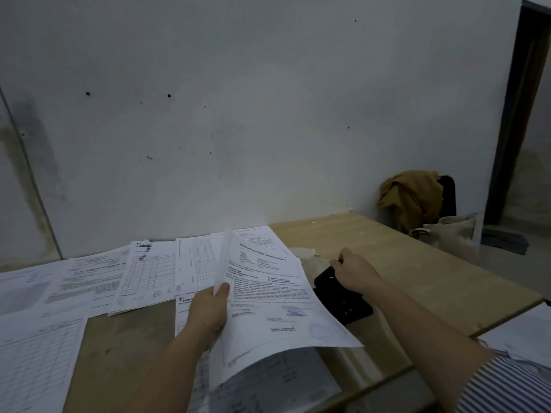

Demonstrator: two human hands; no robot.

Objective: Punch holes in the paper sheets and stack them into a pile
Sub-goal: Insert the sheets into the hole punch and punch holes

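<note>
While the left hand point(208, 314) pinches a few sheets point(268, 293) by their left edge, thumb on top, just left of the punch point(346, 302), the right hand point(354, 272) curls over the punch's far end on the counter point(417, 278). Thin and limp, the sheets sag at their free corner and could slide apart. A firm pinch mid-edge should keep them flush. The punch looks rigid and fairly heavy.
</note>
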